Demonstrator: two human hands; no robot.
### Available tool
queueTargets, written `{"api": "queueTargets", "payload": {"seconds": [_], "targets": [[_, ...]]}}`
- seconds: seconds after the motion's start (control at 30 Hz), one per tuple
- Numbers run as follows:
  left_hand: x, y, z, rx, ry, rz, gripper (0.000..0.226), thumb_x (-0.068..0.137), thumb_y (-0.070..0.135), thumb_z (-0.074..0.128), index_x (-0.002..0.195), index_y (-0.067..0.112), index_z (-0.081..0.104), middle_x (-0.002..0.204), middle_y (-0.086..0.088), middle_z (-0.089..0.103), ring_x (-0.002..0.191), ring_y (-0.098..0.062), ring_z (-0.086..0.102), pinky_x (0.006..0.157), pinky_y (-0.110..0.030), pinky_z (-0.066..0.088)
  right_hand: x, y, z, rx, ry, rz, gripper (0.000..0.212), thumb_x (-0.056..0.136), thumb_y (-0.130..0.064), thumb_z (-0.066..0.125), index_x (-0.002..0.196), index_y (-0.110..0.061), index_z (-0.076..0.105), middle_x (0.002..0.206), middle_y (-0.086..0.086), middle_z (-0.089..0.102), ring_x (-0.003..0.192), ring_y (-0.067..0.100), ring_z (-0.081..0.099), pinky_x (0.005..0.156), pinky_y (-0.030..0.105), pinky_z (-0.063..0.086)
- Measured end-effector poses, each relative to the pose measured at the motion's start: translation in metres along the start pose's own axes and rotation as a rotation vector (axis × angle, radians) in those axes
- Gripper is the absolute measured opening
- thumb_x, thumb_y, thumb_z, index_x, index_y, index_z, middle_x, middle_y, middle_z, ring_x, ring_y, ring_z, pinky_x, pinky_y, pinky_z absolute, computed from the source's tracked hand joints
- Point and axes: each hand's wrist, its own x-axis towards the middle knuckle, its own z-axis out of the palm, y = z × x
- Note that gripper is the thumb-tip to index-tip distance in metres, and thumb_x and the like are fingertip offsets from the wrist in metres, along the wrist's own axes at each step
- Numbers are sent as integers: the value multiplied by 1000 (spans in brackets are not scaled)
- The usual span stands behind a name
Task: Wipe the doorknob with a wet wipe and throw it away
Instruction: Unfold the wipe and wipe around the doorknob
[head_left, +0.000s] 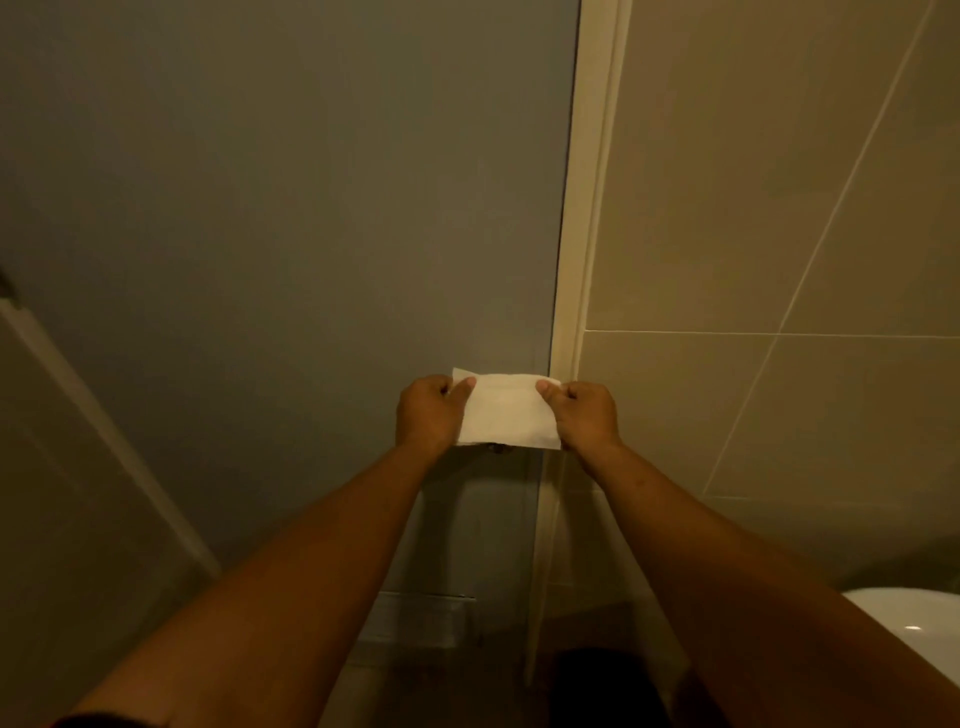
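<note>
A white wet wipe is stretched flat between my two hands in front of the grey door. My left hand pinches its left edge with thumb and fingers. My right hand pinches its right edge the same way. The doorknob is almost wholly hidden behind the wipe; only a small dark bit shows just under the wipe's lower edge.
A pale door frame runs down right of the door, with a beige tiled wall beyond it. A white rounded fixture sits at the lower right. A vent grille is low on the door. Another pale frame edge slants at left.
</note>
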Motion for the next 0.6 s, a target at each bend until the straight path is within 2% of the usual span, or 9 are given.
{"api": "queueTargets", "payload": {"seconds": [0.13, 0.27, 0.33, 0.4, 0.5, 0.6], "targets": [[1, -15, 5, 32, -13, -30, 47, 89, 47, 59, 52, 21, 47, 54, 5, 50, 57, -14, 53, 47, -22, 33, 2, 8, 13, -29, 24, 51, 45, 89, -39, 64, 83, 6, 70, 81, 17, 68, 68, 21, 59, 66, 31, 48], [0, -27, 13, 57, -46, -52, 48, 89, 46, 59, 51, 20, 47, 59, -1, 54, 65, -23, 60, 58, -26, 38, 2, 17, 23, -63, 48, 126, 31, 92, -40, 59, 81, -12, 67, 83, 6, 63, 65, 12, 54, 68, 29, 44], [1, -31, 18, 33, -73, -58, 43, 90, 45, 59, 60, 14, 59, 71, -13, 65, 74, -31, 66, 62, -32, 46, 3, 22, 28, -71, 89, 166, 29, 93, -39, 57, 83, -14, 65, 84, 6, 62, 64, 12, 52, 68, 29, 43], [2, -34, 23, 39, -87, -59, 45, 90, 46, 58, 79, 3, 69, 86, -20, 70, 82, -33, 68, 70, -37, 52, 2, 27, 33, -68, 131, 199, 30, 93, -38, 57, 85, -12, 68, 86, 9, 64, 65, 16, 54, 69, 29, 44], [2, -41, 28, 72, -98, -59, 49, 91, 50, 54, 94, 4, 71, 97, -16, 72, 91, -30, 68, 79, -37, 52, -2, 33, 40, -76, 179, 224, 33, 92, -36, 59, 93, -6, 73, 94, 13, 70, 76, 24, 60, 74, 31, 49], [-2, -50, 29, 167, -87, 5, 50, 92, 53, 49, 94, 8, 71, 95, -11, 72, 89, -26, 68, 73, -31, 47, -7, 35, 45, -32, 224, 235, 22, 88, -34, 64, 95, -14, 69, 102, 10, 69, 88, 25, 64, 79, 34, 53]]}}
